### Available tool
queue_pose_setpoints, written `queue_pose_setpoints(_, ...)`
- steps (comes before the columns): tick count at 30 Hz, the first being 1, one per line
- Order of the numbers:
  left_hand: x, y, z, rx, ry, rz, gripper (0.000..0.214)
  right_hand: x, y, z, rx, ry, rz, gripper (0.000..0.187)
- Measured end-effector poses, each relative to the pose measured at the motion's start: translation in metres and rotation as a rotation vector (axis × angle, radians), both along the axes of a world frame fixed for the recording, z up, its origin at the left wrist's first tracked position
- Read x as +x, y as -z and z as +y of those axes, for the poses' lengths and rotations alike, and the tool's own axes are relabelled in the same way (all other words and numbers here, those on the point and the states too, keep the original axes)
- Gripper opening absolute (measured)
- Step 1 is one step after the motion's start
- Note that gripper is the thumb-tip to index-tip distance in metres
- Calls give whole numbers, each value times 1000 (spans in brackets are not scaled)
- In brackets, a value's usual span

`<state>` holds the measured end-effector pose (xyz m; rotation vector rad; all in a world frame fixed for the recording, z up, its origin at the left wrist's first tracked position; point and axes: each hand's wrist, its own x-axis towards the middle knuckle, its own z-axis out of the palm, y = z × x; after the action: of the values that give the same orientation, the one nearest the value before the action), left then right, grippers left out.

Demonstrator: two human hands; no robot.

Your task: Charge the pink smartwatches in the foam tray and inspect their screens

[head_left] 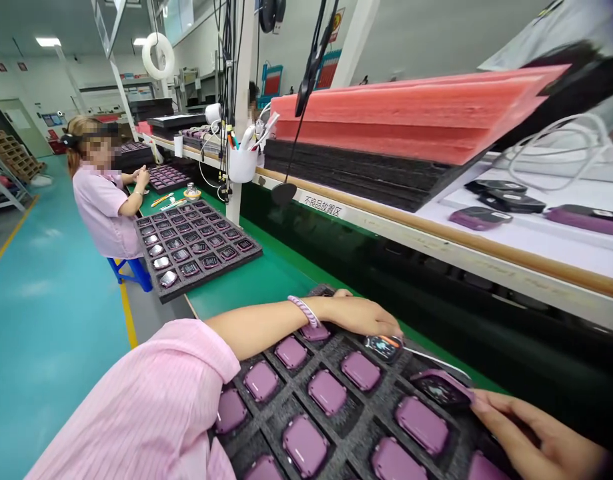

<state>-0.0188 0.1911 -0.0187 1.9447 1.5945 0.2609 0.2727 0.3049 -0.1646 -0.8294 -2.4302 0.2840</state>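
A black foam tray (353, 420) lies in front of me, with purple smartwatch cases face down in its pockets, such as this case (327, 392). Across the tray reaches my left hand (359, 315), its fingers curled over the edge of a smartwatch with a lit screen (385, 347). My right hand (531, 430) pinches the right end of a purple smartwatch (443, 388), tilted with its dark screen showing. A white cable (436, 361) runs between the two watches; its far ends are hidden.
A second foam tray (199, 243) of watches stands farther left on the green bench (226, 283). Pink and black foam sheets (386, 127) are stacked on the shelf, beside loose watches (481, 217). A cup of pens (243, 165) hangs there. A co-worker (103, 200) sits at left.
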Motion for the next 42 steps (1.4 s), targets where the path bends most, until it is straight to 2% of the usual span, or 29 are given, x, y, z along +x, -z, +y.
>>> queue_pose_setpoints(3,2,-8,-2,-24,-18,-29,27,-16,-18,-17,44,51,41,33)
queue_pose_setpoints(6,6,-21,-6,10,-65,-95,18,-32,-53,-53,189,121,-13,42)
queue_pose_setpoints(8,7,-30,-8,88,-130,-97,9,-41,-78,-79,256,157,-108,41)
queue_pose_setpoints(10,4,-39,-8,215,-248,-89,12,-49,-97,-97,221,202,-263,32)
queue_pose_setpoints(12,-6,-47,-8,337,-334,-124,21,-53,-108,-105,186,269,-312,26)
queue_pose_setpoints(14,-21,-56,-15,434,-363,-201,24,-55,-112,-107,164,298,-322,24)
queue_pose_setpoints(15,-29,-60,-22,519,-378,-342,21,-55,-112,-107,154,306,-319,24)
queue_pose_setpoints(17,-45,-66,-43,590,-341,-530,23,-55,-112,-108,131,311,-308,22)
queue_pose_setpoints(18,-52,-67,-56,572,-308,-523,24,-55,-112,-108,120,310,-304,21)
queue_pose_setpoints(21,-66,-61,-91,420,-117,-256,16,-56,-113,-108,89,302,-295,20)
queue_pose_setpoints(24,-70,-47,-109,249,68,-1,11,-57,-116,-109,72,299,-273,21)
queue_pose_setpoints(28,-66,-35,-107,204,184,81,12,-56,-119,-109,54,293,-252,22)
queue_pose_setpoints(32,-64,-36,-99,239,257,185,12,-56,-120,-109,6,277,-243,21)
queue_pose_setpoints(36,-61,-38,-98,300,315,398,19,-58,-125,-108,-26,289,-263,21)
queue_pose_setpoints(39,-55,-40,-97,360,347,555,20,-62,-135,-108,33,333,-278,26)
queue_pose_setpoints(42,-52,-44,-92,325,344,530,19,-57,-147,-108,102,429,-282,30)
